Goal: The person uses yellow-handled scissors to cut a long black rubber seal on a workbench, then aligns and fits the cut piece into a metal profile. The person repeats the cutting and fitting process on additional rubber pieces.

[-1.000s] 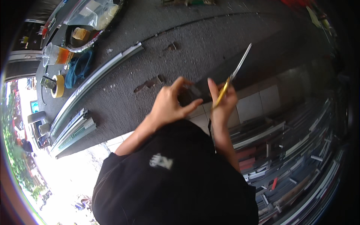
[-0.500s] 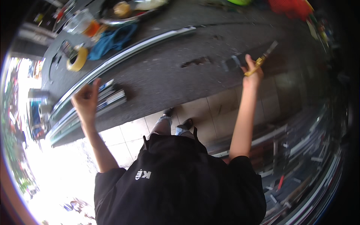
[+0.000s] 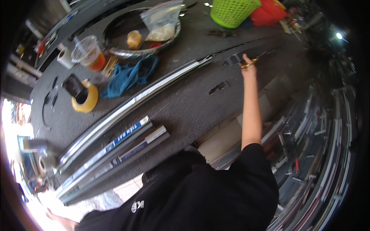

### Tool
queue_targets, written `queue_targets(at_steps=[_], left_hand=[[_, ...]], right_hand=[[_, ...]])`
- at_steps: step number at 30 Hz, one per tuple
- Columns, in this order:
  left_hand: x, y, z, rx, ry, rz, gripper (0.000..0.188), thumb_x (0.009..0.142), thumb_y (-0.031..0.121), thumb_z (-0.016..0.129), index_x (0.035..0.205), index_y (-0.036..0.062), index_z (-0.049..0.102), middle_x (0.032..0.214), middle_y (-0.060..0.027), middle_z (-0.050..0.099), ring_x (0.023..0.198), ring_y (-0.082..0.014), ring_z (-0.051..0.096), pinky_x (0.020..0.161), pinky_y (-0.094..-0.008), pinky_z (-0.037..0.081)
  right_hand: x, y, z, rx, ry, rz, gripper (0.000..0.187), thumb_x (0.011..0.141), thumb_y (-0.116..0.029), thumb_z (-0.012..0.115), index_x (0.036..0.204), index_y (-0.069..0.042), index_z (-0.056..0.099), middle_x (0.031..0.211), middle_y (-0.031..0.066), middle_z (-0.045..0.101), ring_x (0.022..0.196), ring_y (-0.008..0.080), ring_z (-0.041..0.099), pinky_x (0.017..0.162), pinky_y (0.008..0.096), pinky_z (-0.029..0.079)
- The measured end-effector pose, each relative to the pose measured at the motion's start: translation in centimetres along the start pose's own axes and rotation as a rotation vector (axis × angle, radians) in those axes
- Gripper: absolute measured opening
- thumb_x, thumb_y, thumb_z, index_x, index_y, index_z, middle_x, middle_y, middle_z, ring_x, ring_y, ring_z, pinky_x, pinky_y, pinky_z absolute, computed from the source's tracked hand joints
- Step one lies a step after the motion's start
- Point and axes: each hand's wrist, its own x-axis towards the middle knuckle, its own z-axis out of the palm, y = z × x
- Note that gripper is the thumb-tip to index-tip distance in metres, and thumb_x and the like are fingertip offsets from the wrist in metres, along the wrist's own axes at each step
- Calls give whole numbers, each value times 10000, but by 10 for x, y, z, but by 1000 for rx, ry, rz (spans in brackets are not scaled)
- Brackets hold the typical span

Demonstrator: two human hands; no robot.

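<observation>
Stretched out over the right part of the dark table, my right hand [image 3: 249, 70] holds a pair of scissors by its yellow handles [image 3: 248, 64]. The blades point to the right and are blurred. Just left of this hand lies a small dark block-like piece [image 3: 234, 59]. My left hand [image 3: 49, 214] is at the lower left edge, washed out by glare, so its fingers are hard to make out. Close to it are the near ends of several long strips with printed labels [image 3: 127, 133]. Beyond those runs a long, shiny metal strip [image 3: 135, 101].
Yellow tape roll [image 3: 91, 101], blue cloth [image 3: 125, 79] and a plastic cup of orange drink [image 3: 92, 57] stand at the left. A round tray [image 3: 111, 29] holds a clear bag. Farther back are a green basket [image 3: 231, 13] and red bag [image 3: 268, 14]. Stacked strips [image 3: 327, 154] fill the right.
My left hand has moved from above the strips down to the lower left edge. My right hand, with the scissors, is now beside the small dark piece. The view has shifted, showing more of the table's far side.
</observation>
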Motion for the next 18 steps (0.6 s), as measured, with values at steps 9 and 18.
queue_targets(at_steps=[9,18], left_hand=[[-187,348,-97,-500,-249,678,384,1046,238,543,1408,122,597,1470,-125,564,1380,-292,511,1151,-471,407],[-565,666,-140,-830,-897,1926,717,1000,334,617,1541,-34,323,1588,-261,333,1460,-391,361,1216,-428,306]], right_hand=[[3,-10,6,57,116,101,391,728,-101,923,953,-176,612,878,5,564,791,197,559,699,410,525],[-8,-47,6,82,46,6,488,690,-136,955,1023,-190,602,980,-16,594,859,152,573,650,330,509]])
